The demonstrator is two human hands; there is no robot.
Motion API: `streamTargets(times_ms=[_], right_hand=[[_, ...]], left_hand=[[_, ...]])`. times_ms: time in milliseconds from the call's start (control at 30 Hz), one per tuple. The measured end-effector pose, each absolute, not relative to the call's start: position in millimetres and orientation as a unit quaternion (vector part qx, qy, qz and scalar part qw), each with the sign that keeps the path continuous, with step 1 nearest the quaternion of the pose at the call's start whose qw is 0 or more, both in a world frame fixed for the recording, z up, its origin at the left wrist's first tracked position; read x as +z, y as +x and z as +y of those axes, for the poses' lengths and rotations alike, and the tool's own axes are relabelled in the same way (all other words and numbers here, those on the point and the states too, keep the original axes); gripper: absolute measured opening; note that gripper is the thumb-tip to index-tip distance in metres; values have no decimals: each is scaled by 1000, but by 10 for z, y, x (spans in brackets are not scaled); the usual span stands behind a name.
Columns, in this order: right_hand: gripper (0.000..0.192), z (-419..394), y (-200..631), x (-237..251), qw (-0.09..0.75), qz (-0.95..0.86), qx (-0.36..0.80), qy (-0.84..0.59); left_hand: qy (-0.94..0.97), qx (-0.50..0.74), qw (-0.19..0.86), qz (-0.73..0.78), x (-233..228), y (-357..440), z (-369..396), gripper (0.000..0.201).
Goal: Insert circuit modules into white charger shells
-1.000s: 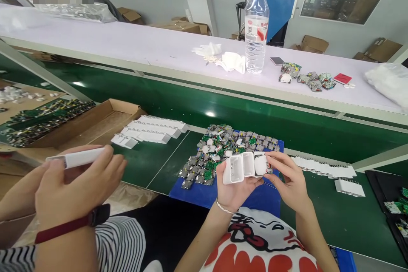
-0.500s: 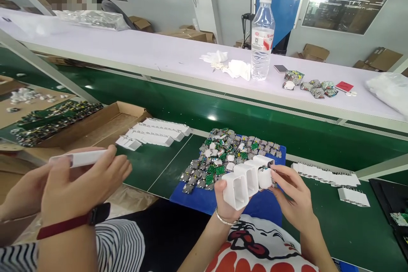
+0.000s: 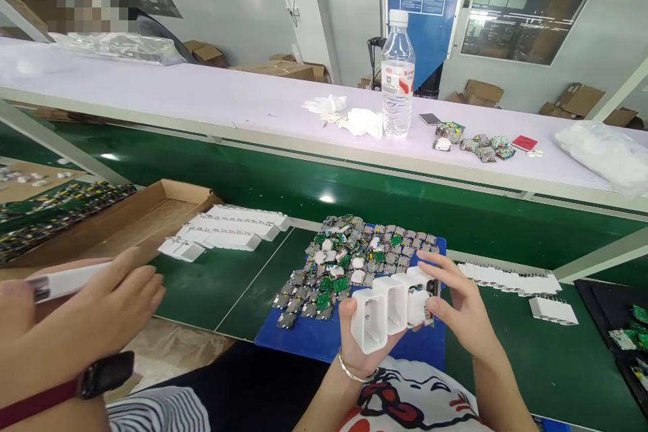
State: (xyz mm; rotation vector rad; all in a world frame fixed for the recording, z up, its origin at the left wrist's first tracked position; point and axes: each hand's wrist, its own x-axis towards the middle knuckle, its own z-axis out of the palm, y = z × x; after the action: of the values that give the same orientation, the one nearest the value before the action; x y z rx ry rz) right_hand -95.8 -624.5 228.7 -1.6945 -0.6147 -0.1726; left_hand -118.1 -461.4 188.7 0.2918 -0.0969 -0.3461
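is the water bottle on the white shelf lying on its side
No, the water bottle stands upright, cap on top, on the white shelf.

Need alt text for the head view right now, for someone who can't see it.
Both hands hold a row of white shells over a blue tray heaped with small circuit boards: left hand grips from below, right hand at the far end. A co-worker's hands at left hold a white strip. A water bottle stands on the shelf.

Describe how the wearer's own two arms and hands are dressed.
Both forearms are bare, with no sleeves and no gloves. The left hand has a thin silver bracelet round its wrist. The right hand wears nothing that shows.
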Motion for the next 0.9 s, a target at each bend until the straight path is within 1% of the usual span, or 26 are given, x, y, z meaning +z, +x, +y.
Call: streamTargets(times_ms=[67, 133, 233, 333, 500, 733, 833, 900], right_hand=[[43, -6233, -901, 2273, 669, -242, 35, -702], [47, -6227, -857, 2244, 714, -195, 100, -665], [44, -6224, -824, 2183, 741, -134, 141, -643], [40, -6220, -814, 2124, 752, -120, 176, -624], [37, -6192, -824, 2066, 779, -102, 184, -590], [26, -6100, -864, 1999, 754, -106, 86, -642], [29, -6107, -872, 1975, 743, -103, 66, -658], [37, -6141, -883, 1981, 742, -119, 107, -650]], left_hand=[[130, -178, 974, -43, 1878, -1192, -4643, 55], [123, -174, 976, -37, 1872, -1202, -4671, 56], [124, -171, 977, -25, 1852, -1214, -4693, 56], [133, -170, 976, -9, 1830, -1221, -4692, 57], [146, -166, 975, 13, 1796, -1215, -4669, 52], [124, -183, 975, 13, 1730, -1197, -4667, 51], [126, -192, 973, 15, 1729, -1199, -4667, 48], [117, -210, 971, 17, 1747, -1200, -4662, 47]])
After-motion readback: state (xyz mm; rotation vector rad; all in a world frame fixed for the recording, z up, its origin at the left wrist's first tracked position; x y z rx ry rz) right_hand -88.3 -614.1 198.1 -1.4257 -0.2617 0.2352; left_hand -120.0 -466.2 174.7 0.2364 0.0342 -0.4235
